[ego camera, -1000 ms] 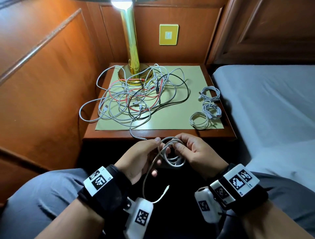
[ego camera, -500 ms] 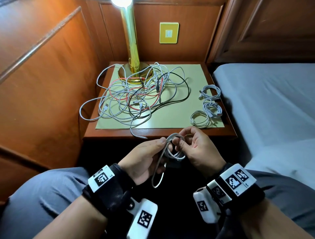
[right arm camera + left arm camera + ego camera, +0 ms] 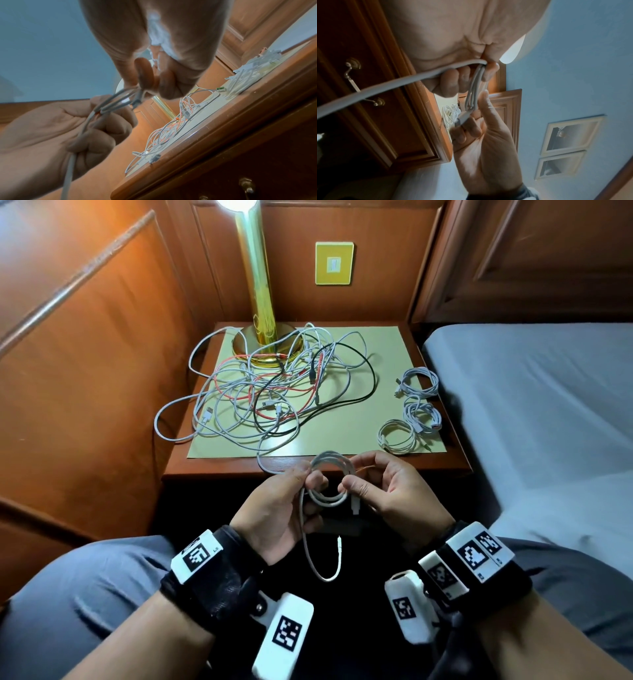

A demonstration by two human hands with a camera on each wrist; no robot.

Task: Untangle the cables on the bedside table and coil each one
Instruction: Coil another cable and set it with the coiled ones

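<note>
With the dangling tail shortened since the earlier frame, the thin white charging cable (image 3: 330, 484), pinched by left hand (image 3: 274, 508) and right hand (image 3: 394, 494) fingers, should be wound evenly.

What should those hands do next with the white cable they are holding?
Probably wind one more loop: the left hand and right hand pinch a half-made coil of the white cable, but a loose tail hangs below it, ending in a free plug. Three coiled cables already lie on the bedside table.
</note>
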